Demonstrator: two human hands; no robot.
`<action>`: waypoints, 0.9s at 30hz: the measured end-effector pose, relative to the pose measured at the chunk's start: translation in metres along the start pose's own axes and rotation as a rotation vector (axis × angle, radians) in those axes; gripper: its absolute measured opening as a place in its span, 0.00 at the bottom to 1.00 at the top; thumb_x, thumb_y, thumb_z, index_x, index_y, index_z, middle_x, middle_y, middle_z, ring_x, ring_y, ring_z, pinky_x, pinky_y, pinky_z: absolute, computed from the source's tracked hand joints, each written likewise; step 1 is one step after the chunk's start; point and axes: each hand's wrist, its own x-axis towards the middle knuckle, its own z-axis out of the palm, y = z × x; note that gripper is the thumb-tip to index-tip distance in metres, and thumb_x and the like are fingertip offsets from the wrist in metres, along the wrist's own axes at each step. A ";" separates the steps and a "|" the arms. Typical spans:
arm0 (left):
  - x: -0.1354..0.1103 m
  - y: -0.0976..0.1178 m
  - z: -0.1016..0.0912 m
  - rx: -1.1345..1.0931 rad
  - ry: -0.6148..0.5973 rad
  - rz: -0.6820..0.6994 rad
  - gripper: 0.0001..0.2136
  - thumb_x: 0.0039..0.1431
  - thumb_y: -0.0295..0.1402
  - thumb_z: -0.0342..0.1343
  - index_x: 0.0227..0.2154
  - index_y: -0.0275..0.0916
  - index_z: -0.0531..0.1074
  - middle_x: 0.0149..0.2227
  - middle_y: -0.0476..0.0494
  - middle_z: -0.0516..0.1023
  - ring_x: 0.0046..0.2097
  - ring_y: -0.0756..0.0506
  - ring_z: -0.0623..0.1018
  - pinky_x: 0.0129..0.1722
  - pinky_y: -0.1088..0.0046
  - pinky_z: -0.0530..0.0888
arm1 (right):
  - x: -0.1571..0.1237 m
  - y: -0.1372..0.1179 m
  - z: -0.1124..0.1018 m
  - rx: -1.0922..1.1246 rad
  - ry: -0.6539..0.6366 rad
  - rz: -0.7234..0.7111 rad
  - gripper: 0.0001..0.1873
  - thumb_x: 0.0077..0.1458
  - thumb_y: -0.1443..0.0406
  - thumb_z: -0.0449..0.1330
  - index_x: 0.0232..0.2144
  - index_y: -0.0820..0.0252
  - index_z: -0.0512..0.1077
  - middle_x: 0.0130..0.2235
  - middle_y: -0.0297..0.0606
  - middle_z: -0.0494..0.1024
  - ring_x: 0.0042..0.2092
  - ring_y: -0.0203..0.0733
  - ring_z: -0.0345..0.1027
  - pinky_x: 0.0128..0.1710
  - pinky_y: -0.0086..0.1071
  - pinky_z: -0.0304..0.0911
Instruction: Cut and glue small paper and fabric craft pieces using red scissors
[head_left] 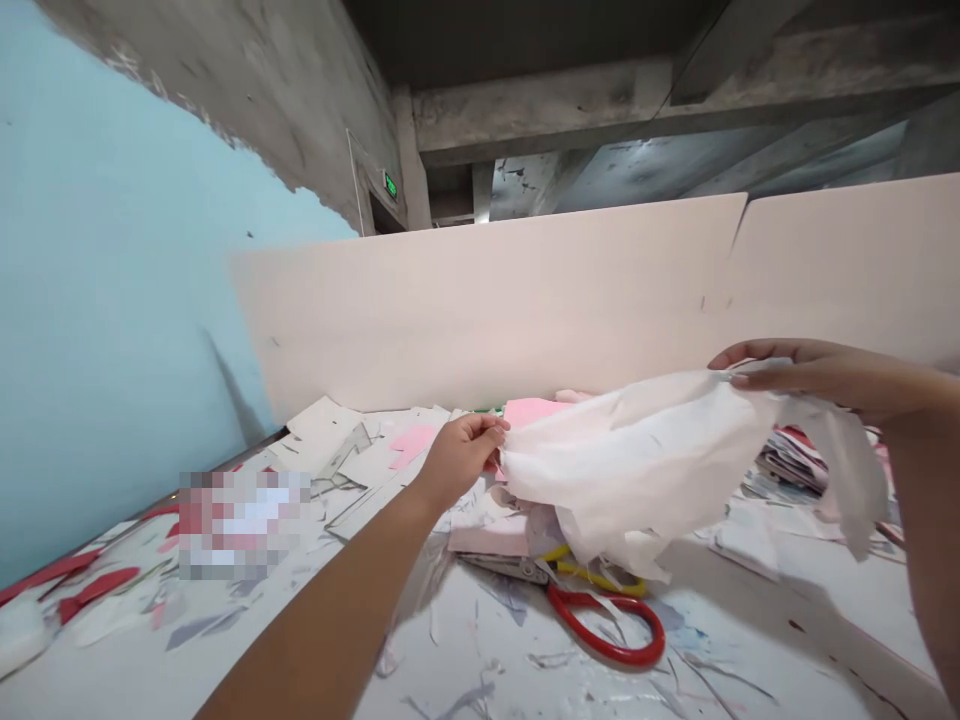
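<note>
A crumpled white sheet point(637, 470) hangs between 2 hands at centre right of the frame. The left hand point(459, 462), curled nearly shut, pinches its left edge; the right hand point(817, 375) holds its upper edge, fingers extended, thumb hidden. Below, red-handled scissors point(606, 625) lie on a marked white tabletop point(750, 640) among paper scraps point(330, 440), with a pale pink board point(487, 310) behind.

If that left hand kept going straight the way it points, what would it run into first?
The crumpled white sheet that the left hand is holding; past that, probably the pink sheet, though depth is hard to judge here.
</note>
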 end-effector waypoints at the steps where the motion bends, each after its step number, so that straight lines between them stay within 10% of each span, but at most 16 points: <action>1: 0.000 -0.002 0.002 -0.008 -0.007 -0.001 0.09 0.47 0.37 0.56 0.28 0.36 0.72 0.22 0.51 0.71 0.23 0.54 0.69 0.23 0.78 0.69 | 0.003 0.000 -0.004 -0.052 -0.006 -0.003 0.15 0.52 0.62 0.56 0.43 0.61 0.66 0.31 0.40 0.76 0.30 0.38 0.70 0.29 0.32 0.59; 8: -0.003 -0.003 0.022 -0.162 0.034 -0.126 0.09 0.46 0.36 0.58 0.26 0.35 0.70 0.22 0.49 0.72 0.24 0.53 0.72 0.26 0.76 0.71 | 0.024 -0.045 -0.020 -0.618 0.213 -0.101 0.15 0.48 0.66 0.60 0.41 0.62 0.69 0.38 0.43 0.76 0.35 0.37 0.68 0.33 0.30 0.57; 13: 0.001 -0.024 0.029 -0.173 0.128 -0.210 0.07 0.48 0.34 0.56 0.29 0.36 0.70 0.25 0.48 0.73 0.25 0.53 0.74 0.29 0.76 0.72 | 0.053 -0.052 0.038 -1.118 0.427 -0.180 0.18 0.55 0.57 0.50 0.41 0.63 0.69 0.43 0.52 0.73 0.45 0.54 0.63 0.40 0.46 0.53; 20: 0.008 -0.064 0.011 0.005 0.121 -0.255 0.11 0.43 0.31 0.59 0.32 0.34 0.72 0.25 0.48 0.73 0.24 0.53 0.71 0.25 0.77 0.69 | 0.063 -0.003 0.131 -1.190 0.211 -0.290 0.20 0.47 0.62 0.57 0.46 0.57 0.67 0.50 0.48 0.70 0.51 0.58 0.59 0.43 0.47 0.54; 27: 0.005 -0.066 0.009 0.130 0.111 -0.218 0.21 0.40 0.27 0.60 0.42 0.35 0.69 0.39 0.43 0.73 0.22 0.56 0.69 0.22 0.80 0.67 | -0.049 -0.014 0.194 -1.045 -0.173 -0.521 0.10 0.52 0.66 0.48 0.26 0.58 0.69 0.29 0.37 0.75 0.30 0.40 0.67 0.26 0.28 0.53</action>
